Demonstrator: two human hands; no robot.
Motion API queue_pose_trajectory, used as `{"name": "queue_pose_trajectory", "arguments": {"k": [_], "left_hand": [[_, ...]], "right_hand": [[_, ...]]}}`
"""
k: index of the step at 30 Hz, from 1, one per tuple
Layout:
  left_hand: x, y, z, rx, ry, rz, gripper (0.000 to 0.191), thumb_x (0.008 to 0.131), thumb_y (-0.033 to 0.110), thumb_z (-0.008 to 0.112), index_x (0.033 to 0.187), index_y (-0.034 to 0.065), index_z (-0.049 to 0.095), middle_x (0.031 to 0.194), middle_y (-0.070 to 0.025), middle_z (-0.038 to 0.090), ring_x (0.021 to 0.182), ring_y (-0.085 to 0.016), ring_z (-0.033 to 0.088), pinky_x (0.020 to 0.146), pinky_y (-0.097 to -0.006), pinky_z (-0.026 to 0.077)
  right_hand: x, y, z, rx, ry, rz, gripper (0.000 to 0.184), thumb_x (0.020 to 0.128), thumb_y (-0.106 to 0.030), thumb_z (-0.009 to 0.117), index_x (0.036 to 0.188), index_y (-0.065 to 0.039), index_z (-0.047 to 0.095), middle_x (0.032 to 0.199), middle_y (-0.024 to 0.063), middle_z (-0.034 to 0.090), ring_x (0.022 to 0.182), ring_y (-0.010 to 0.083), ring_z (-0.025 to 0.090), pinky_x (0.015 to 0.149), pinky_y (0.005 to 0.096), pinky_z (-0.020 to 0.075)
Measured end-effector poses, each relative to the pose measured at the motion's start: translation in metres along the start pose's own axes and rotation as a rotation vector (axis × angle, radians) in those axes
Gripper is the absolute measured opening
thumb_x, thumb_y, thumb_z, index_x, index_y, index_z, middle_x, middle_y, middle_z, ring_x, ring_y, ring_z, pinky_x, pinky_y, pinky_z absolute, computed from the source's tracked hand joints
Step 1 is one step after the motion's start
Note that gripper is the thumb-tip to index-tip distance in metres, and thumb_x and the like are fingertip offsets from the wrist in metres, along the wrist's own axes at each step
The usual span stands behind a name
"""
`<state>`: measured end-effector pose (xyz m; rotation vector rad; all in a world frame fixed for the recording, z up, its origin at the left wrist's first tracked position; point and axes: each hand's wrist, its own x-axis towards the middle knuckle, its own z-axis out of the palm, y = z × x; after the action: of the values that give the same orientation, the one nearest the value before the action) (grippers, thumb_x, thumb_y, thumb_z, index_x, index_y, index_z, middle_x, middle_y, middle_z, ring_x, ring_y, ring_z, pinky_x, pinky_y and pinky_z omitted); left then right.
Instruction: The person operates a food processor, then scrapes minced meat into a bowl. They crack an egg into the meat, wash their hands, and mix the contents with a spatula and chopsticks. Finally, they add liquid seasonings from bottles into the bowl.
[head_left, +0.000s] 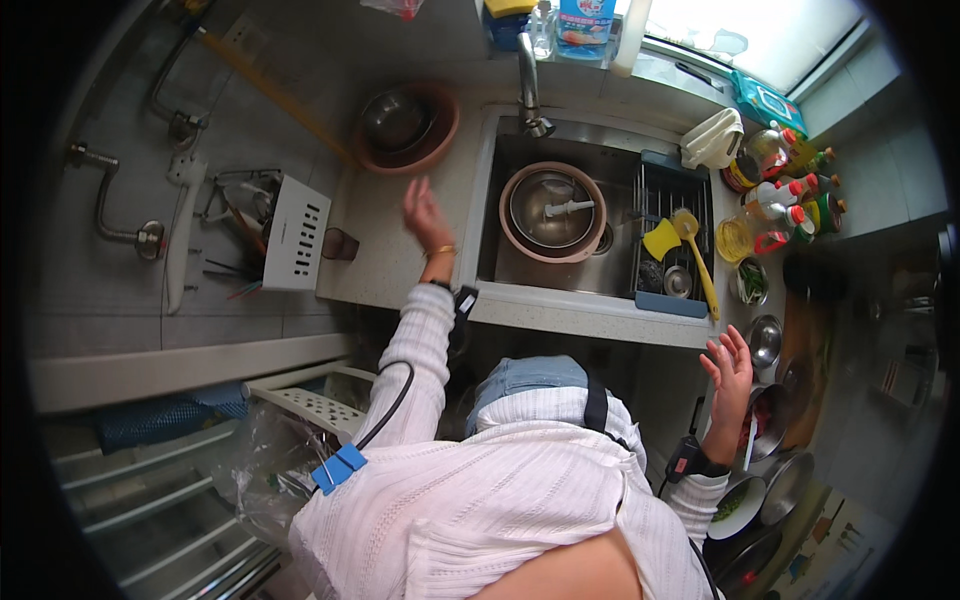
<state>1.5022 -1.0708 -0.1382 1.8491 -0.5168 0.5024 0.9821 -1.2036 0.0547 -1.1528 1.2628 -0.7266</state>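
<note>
My left hand (427, 217), slightly blurred and empty, is over the counter left of the steel sink (517, 274). Nearest to it is a terracotta-coloured basin (448, 139) with a metal bowl (397, 120) inside. My right hand (729, 375) is raised near the counter's right-hand corner, fingers spread and holding nothing. Beside it are a small metal bowl (765, 341) and a larger bowl (776, 424) containing reddish food. In the sink, a pinkish basin (511, 229) holds a metal bowl (534, 206) with a white-handled utensil (570, 208) in it.
A faucet (529, 82) rises behind the sink. On the sink's right, a drying rack (656, 176) bears a yellow-handled brush (699, 262) and a yellow sponge (661, 238). Several bottles (739, 236) line the right side. A white utensil holder (296, 232) and a brown cup (341, 245) are at left.
</note>
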Motion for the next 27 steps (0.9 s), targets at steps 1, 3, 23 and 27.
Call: {"name": "queue_pose_trajectory", "arguments": {"k": [1,3,23,27], "left_hand": [[0.012,0.015,0.036,0.052,-0.117,0.14,0.031,0.097,0.013,0.053,0.123,0.0021,0.065,0.134,-0.017,0.057,0.123,-0.034,0.054,0.102,-0.0439,0.044],[0.028,0.045,0.106,0.158,-0.374,0.223,0.039,0.097,0.016,0.05,0.133,0.0011,0.057,0.142,-0.0175,0.051,0.129,-0.037,0.049,0.106,-0.0474,0.04],[-0.016,0.108,0.208,-0.908,-0.855,-1.739,0.057,0.105,0.027,0.033,0.154,0.004,0.015,0.159,-0.019,0.021,0.144,-0.038,0.028,0.117,-0.0524,0.027],[-0.019,0.084,0.192,-0.914,-0.937,-1.668,0.059,0.104,0.034,0.035,0.155,0.0096,0.02,0.161,-0.0128,0.021,0.146,-0.034,0.028,0.116,-0.0501,0.026]], "right_hand": [[-0.002,-0.001,0.004,0.003,-0.042,-0.038,0.047,0.098,-0.014,0.059,0.141,-0.002,0.044,0.133,0.0146,0.047,0.114,0.0221,0.058,0.089,0.0326,0.0546],[-0.009,-0.006,0.01,-0.017,-0.064,-0.074,0.049,0.098,-0.017,0.059,0.142,-0.003,0.043,0.134,0.014,0.048,0.115,0.0222,0.058,0.09,0.0323,0.0542],[0.064,0.017,0.091,0.35,-0.217,0.129,0.036,0.104,-0.013,0.044,0.133,0.009,0.048,0.114,0.0228,0.065,0.102,0.0296,0.068,0.088,0.0341,0.0582],[0.164,0.022,0.219,0.366,-0.35,0.271,0.034,0.104,-0.016,0.045,0.127,0.009,0.052,0.117,0.0228,0.063,0.104,0.0284,0.067,0.09,0.0351,0.0571]]}}
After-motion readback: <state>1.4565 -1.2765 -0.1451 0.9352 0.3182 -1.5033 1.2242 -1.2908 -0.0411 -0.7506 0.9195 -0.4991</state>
